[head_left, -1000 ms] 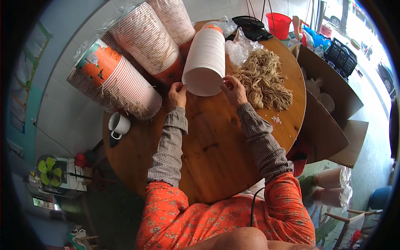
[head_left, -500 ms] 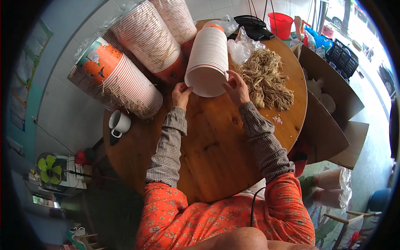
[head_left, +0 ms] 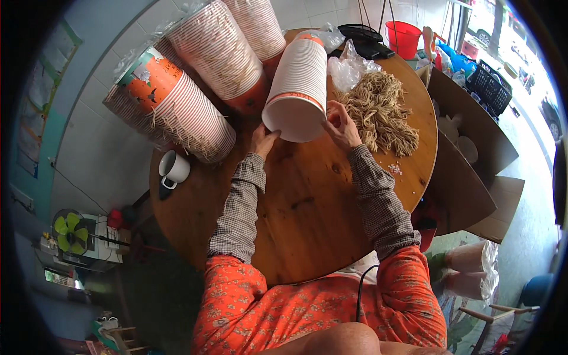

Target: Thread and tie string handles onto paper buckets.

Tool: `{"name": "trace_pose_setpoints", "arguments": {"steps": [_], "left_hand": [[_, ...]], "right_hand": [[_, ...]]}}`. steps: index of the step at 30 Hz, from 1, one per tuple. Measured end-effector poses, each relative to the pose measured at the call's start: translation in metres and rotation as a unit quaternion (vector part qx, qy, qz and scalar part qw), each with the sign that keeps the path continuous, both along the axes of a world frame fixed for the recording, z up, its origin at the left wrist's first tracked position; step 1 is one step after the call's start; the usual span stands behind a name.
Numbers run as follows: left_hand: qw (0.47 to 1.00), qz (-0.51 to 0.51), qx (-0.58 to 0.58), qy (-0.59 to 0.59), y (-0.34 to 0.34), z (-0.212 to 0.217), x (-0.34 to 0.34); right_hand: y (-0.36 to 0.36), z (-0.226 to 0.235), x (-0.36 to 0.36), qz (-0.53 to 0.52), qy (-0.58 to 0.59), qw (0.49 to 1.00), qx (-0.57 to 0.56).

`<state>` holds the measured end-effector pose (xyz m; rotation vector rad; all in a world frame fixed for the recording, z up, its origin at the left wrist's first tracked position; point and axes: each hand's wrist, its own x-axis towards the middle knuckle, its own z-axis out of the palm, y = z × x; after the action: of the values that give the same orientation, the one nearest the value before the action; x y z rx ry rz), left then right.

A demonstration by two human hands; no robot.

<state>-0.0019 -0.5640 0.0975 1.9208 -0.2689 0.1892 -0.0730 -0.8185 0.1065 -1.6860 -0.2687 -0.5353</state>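
A long stack of nested white paper buckets (head_left: 302,70) lies on the round wooden table, its mouth facing me. The nearest paper bucket (head_left: 294,119) stands out slightly from the stack, with a strip of its orange printed side visible behind the rim. My left hand (head_left: 263,142) pinches this bucket's rim at the lower left. On the other side, my right hand (head_left: 343,127) holds the rim with thumb and fingers. Just right of that hand sits a heap of tan stringy strands (head_left: 381,112), with a crumpled clear plastic bag (head_left: 350,70) behind it.
More bucket stacks (head_left: 192,121) in plastic lean at the left, some with straw-like strands. A white enamel mug (head_left: 175,168) rests near the left table edge. Small pale bits (head_left: 395,170) lie at the right. An open cardboard box (head_left: 464,183) and red bucket (head_left: 404,39) stand beyond the table.
The nearest bucket has come out a little from the stack toward me, baring a wider orange strip. Both hands moved slightly with it and stayed on the rim.
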Motion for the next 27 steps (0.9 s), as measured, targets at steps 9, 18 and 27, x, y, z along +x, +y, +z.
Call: {"name": "trace_pose_setpoints", "arguments": {"steps": [9,18,27], "left_hand": [[0.975,0.050,0.178,-0.122,-0.006,0.008,-0.014],[0.975,0.021,0.144,-0.170,-0.001,-0.005,-0.020],[0.993,-0.018,-0.095,-0.074,0.071,0.011,-0.079]], "right_hand": [[-0.005,0.004,0.015,-0.148,-0.014,0.982,-0.117],[-0.001,0.018,0.028,-0.224,0.060,0.954,-0.191],[-0.011,-0.005,-0.006,0.014,0.169,0.985,0.001]]}}
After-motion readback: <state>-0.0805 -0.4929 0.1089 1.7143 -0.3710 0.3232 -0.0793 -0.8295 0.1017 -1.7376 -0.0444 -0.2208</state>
